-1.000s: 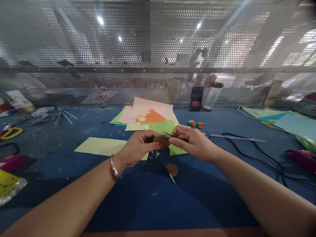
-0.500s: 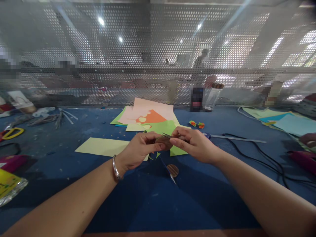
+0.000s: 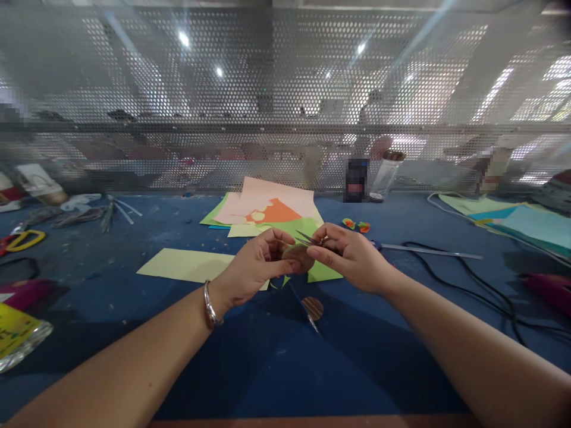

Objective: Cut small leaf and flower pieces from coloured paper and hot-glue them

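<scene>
My left hand [image 3: 259, 258] pinches a round brown disc [image 3: 298, 257], thumb on the near face and fingers curled behind it. A pair of fine metal tweezers [image 3: 307, 239] is held in my right hand [image 3: 350, 255]; its two pointed tips stand apart just over the disc's upper edge and point left. On the table below my hands lies another brown disc [image 3: 314, 308] with stripes, beside a blue pen-like tool [image 3: 307, 315] with a metal tip. Small green paper scraps [image 3: 283, 282] lie just under the held disc.
Coloured paper sheets [image 3: 279, 187] are piled behind my hands; a pale yellow strip [image 3: 182, 265] lies left. Two small green-orange paper pieces [image 3: 355, 225] sit behind my right hand. Scissors [image 3: 27, 240] are far left; a black cable [image 3: 473, 291] and a glue stick [image 3: 437, 251] lie right.
The tweezers' tips have spread and lifted slightly off the disc. My left fingers have loosened a little behind it. Another person's hand at the far right has left view.
</scene>
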Available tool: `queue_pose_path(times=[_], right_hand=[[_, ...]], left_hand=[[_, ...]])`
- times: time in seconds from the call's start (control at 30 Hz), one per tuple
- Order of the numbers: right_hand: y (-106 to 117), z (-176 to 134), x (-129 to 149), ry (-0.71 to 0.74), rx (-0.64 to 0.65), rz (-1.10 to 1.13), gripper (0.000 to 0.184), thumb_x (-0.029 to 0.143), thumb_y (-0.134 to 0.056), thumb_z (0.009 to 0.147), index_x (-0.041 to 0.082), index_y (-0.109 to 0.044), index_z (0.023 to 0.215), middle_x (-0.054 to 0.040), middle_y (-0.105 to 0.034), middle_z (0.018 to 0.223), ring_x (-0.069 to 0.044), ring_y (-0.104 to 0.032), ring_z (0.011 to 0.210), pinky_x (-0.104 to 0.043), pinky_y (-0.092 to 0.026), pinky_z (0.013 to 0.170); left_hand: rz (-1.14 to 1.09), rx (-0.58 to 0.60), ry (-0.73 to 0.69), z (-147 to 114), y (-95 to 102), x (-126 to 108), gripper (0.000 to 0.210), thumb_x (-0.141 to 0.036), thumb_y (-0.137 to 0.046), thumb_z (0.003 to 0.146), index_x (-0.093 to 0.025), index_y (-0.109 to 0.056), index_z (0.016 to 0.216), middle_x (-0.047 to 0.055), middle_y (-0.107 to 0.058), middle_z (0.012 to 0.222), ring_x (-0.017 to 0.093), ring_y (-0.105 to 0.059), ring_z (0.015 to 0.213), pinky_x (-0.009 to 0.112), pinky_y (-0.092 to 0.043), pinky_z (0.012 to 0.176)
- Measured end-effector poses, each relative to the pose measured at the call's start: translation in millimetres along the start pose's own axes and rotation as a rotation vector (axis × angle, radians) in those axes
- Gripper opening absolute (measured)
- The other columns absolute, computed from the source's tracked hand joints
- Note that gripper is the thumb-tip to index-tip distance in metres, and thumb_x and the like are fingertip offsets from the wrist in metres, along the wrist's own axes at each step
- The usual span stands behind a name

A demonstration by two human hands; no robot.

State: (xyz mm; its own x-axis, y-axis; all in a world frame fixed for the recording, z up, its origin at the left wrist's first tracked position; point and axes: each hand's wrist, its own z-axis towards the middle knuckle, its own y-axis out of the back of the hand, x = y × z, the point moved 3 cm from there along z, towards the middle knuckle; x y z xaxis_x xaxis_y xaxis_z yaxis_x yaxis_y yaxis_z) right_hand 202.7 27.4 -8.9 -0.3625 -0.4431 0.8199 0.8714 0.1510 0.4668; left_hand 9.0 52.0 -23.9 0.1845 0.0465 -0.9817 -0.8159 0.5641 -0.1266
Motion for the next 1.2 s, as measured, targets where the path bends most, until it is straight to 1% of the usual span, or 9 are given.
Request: queue_pose_path(times=[0.1, 0.2, 0.33, 0.47, 0.57, 0.73, 0.87, 1.03, 1.2], right_hand=[[-3.2, -0.5, -0.4, -0.024, 0.034, 0.043, 0.032, 0.047, -0.067, 0.091, 0.019, -0.056, 0.098, 0.0063, -0.048, 0.065, -0.010, -0.041, 0.057, -0.025, -0.030, 0.052], [-4.9, -0.6, 4.4, 0.009, 0.058, 0.075, 0.024, 0.039, -0.068, 0.090, 0.018, -0.057, 0.093, 0.0029, -0.054, 0.073, -0.011, -0.047, 0.064, -0.025, -0.036, 0.057], [-5.2, -0.5, 8.8, 0.028, 0.051, 0.086, 0.020, 0.036, -0.065, 0.091, 0.018, -0.057, 0.088, 0.0039, -0.049, 0.072, -0.010, -0.042, 0.061, -0.025, -0.033, 0.056], [-5.1, -0.7, 5.8, 0.025, 0.043, 0.105, 0.022, 0.038, -0.067, 0.091, 0.018, -0.057, 0.090, 0.0047, -0.049, 0.071, -0.010, -0.041, 0.061, -0.025, -0.031, 0.055], [-3.2, -1.3, 3.6, 0.042, 0.043, 0.025, 0.029, 0.045, -0.068, 0.092, 0.018, -0.058, 0.093, 0.0037, -0.051, 0.073, -0.011, -0.043, 0.064, -0.025, -0.033, 0.057], [-0.2, -3.5, 5.7, 0.067, 0.042, -0.205, 0.040, 0.056, -0.052, 0.100, 0.018, -0.062, 0.095, 0.0010, -0.054, 0.074, -0.013, -0.047, 0.068, -0.027, -0.035, 0.061], [-0.7, -4.1, 8.7, 0.056, 0.045, -0.282, 0.043, 0.057, -0.051, 0.100, 0.017, -0.063, 0.093, -0.0005, -0.058, 0.074, -0.013, -0.050, 0.068, -0.027, -0.035, 0.061], [-1.0, -5.0, 11.7, 0.081, 0.042, -0.340, 0.042, 0.055, -0.052, 0.100, 0.017, -0.063, 0.086, 0.0021, -0.056, 0.066, -0.011, -0.047, 0.059, -0.026, -0.034, 0.056], [-0.9, -5.8, 13.3, 0.099, 0.048, -0.359, 0.042, 0.053, -0.051, 0.101, 0.017, -0.065, 0.086, 0.0004, -0.060, 0.069, -0.011, -0.050, 0.061, -0.026, -0.034, 0.057]], left_hand=[[0.008, -0.001, 0.004, -0.5, -0.6, 0.1, 0.041, -0.016, -0.089, 0.070, -0.020, -0.056, 0.094, -0.006, -0.061, 0.078, 0.009, -0.060, 0.074, 0.025, -0.049, 0.075], [0.005, 0.017, 0.003, -0.5, -1.7, 0.0, 0.040, -0.016, -0.089, 0.070, -0.019, -0.056, 0.092, -0.005, -0.063, 0.079, 0.010, -0.061, 0.074, 0.025, -0.049, 0.074], [0.010, -0.009, 0.008, -0.6, -3.9, -1.3, 0.028, -0.020, -0.087, 0.073, -0.015, -0.062, 0.085, 0.000, -0.067, 0.082, 0.011, -0.063, 0.076, 0.025, -0.049, 0.074], [-0.079, -0.044, 0.037, -3.1, -9.1, -6.1, 0.023, -0.024, -0.084, 0.077, -0.016, -0.064, 0.083, 0.000, -0.068, 0.086, 0.013, -0.065, 0.079, 0.029, -0.054, 0.077], [-0.089, -0.049, 0.040, -4.9, -11.1, -10.1, 0.021, -0.025, -0.084, 0.078, -0.016, -0.065, 0.085, 0.000, -0.068, 0.088, 0.012, -0.064, 0.076, 0.027, -0.055, 0.071], [-0.032, -0.031, 0.032, -4.2, -7.8, -8.4, 0.018, -0.026, -0.083, 0.080, -0.016, -0.073, 0.092, 0.002, -0.071, 0.089, 0.012, -0.064, 0.078, 0.024, -0.052, 0.071], [0.047, 0.038, 0.011, -3.9, -7.5, -4.8, 0.017, -0.027, -0.081, 0.083, -0.018, -0.077, 0.096, 0.004, -0.073, 0.090, 0.012, -0.065, 0.081, 0.023, -0.050, 0.070], [0.124, 0.028, -0.035, -5.0, -9.0, -6.5, 0.014, -0.025, -0.080, 0.082, -0.018, -0.078, 0.093, 0.004, -0.072, 0.088, 0.012, -0.062, 0.075, 0.024, -0.049, 0.067], [0.179, 0.037, -0.081, -4.6, -9.3, -8.5, 0.012, -0.025, -0.080, 0.082, -0.019, -0.078, 0.092, 0.003, -0.068, 0.090, 0.011, -0.060, 0.074, 0.024, -0.048, 0.064]])
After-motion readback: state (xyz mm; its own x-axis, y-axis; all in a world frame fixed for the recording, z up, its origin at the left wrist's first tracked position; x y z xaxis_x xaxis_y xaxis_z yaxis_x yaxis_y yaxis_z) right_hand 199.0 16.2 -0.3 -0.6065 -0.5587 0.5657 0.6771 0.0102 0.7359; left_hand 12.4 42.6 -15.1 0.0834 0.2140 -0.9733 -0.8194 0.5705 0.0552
